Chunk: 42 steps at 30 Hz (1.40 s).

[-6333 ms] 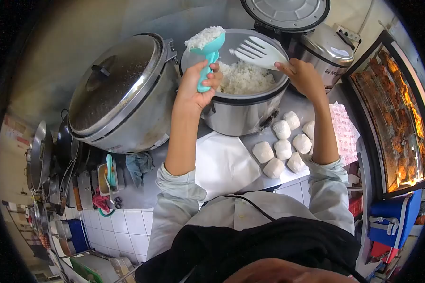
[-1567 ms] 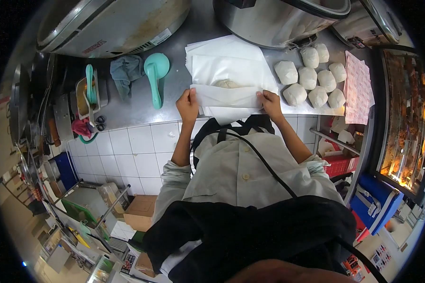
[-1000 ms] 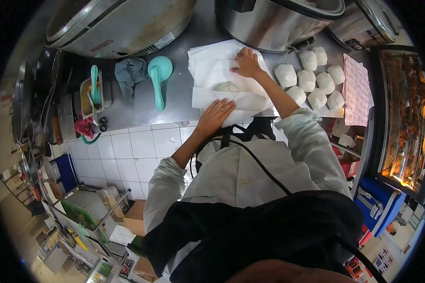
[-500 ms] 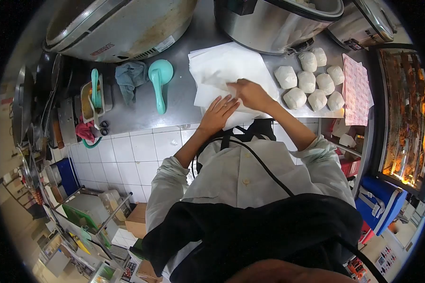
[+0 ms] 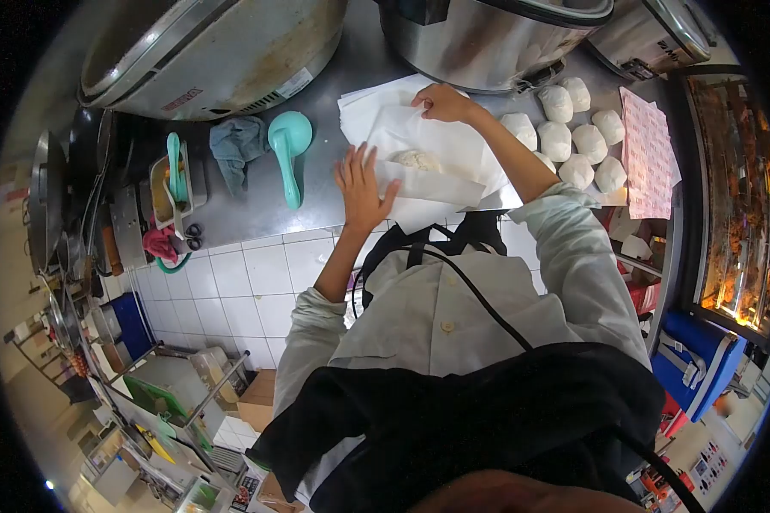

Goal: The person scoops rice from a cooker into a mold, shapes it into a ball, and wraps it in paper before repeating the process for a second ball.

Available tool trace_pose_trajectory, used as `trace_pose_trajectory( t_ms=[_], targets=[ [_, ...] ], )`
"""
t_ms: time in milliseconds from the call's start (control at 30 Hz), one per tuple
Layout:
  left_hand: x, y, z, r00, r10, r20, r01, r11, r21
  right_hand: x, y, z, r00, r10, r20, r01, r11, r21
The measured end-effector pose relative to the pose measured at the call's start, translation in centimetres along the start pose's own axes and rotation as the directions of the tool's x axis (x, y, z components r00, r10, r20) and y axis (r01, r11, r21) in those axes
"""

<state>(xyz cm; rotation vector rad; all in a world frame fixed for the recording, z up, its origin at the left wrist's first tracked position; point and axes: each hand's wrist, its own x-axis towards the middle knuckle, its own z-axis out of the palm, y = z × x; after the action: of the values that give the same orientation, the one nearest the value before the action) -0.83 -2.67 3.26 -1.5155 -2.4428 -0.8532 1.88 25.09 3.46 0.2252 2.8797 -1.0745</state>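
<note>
A rounded mound of rice (image 5: 417,160) lies on a sheet of white wrapping paper (image 5: 432,185), whose near edge is folded up against it. My right hand (image 5: 447,104) pinches the far part of the paper, beyond the mound. To the left, my left hand (image 5: 362,190) rests at the paper's edge with its fingers spread, holding nothing. Under these sheets is a stack of white paper (image 5: 357,114). On the right sit several paper-wrapped packets (image 5: 589,144) in close rows.
A turquoise scoop (image 5: 289,141) and a grey-blue cloth (image 5: 233,147) lie on the steel counter (image 5: 257,214). Large cookers (image 5: 479,51) line the back. Pink printed papers (image 5: 648,154) are at the right, beside a lit glass cabinet (image 5: 731,214). A metal container (image 5: 164,184) stands left.
The rice mound, hidden under my hands and the paper before, now shows. My right hand has moved away from me to the far paper; my left has shifted left with its fingers spread.
</note>
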Motion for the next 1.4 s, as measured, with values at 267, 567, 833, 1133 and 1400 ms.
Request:
trace_pose_trajectory(
  t_ms=[267,567,833,1133,1400],
  targets=[
    [-3.9,1.9,1.9,0.931,0.327,0.161,-0.322,0.945,-0.060,1.6,1.9,1.8,0.964,0.149,0.219,-0.200,0.952,0.233],
    [-3.1,1.6,1.7,0.951,0.260,0.169,-0.274,0.959,0.068,0.2,-3.0,-1.9,0.868,-0.001,0.497,-0.094,0.981,0.167],
    [-2.4,-0.2,1.4,0.988,0.154,-0.003,-0.153,0.982,-0.110,3.1,-4.7,-1.7,0.743,0.411,0.528,-0.443,0.894,-0.072],
    [6.3,-7.4,2.6,0.813,-0.199,0.547,0.543,0.601,-0.587,3.8,-3.2,2.1,0.874,-0.231,0.427,-0.045,0.836,0.546],
    [2.3,-1.8,0.3,0.831,-0.337,-0.443,0.354,0.934,-0.045,2.3,-0.1,0.4,0.972,0.009,0.233,-0.036,0.993,0.116]
  ],
)
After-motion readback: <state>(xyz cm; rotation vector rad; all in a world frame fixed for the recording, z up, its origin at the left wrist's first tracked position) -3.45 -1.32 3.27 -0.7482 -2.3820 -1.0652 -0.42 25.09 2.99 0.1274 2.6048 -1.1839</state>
